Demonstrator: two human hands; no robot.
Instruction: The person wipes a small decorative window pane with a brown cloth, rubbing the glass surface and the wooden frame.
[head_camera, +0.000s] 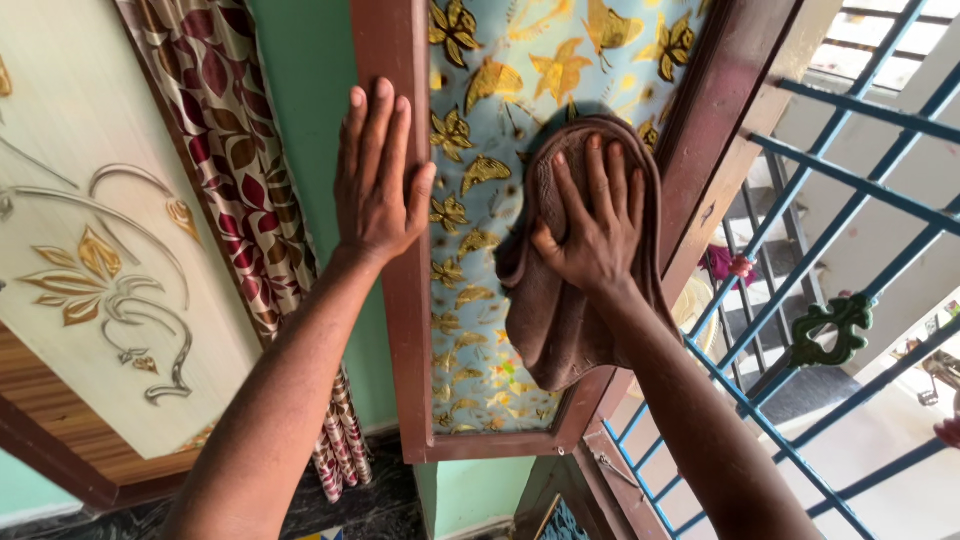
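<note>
Head view: our right hand (592, 228) presses cloth (560, 300) flat-fingered mid window pane (480, 210); left hand (378, 175) open on its frame (400, 330); lower pane unwiped yet.

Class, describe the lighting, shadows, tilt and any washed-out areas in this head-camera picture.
Head view: daylight from the right washes out the area behind the blue grille; the brown cloth under the right hand casts a soft shadow on the butterfly pane; the left hand is sharp; the frame is tilted.

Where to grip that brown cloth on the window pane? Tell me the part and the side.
Take the brown cloth by its loose lower fold, coming from below. The right hand presses its upper part flat against the pane, while the bottom hangs free in bunched folds.
</note>
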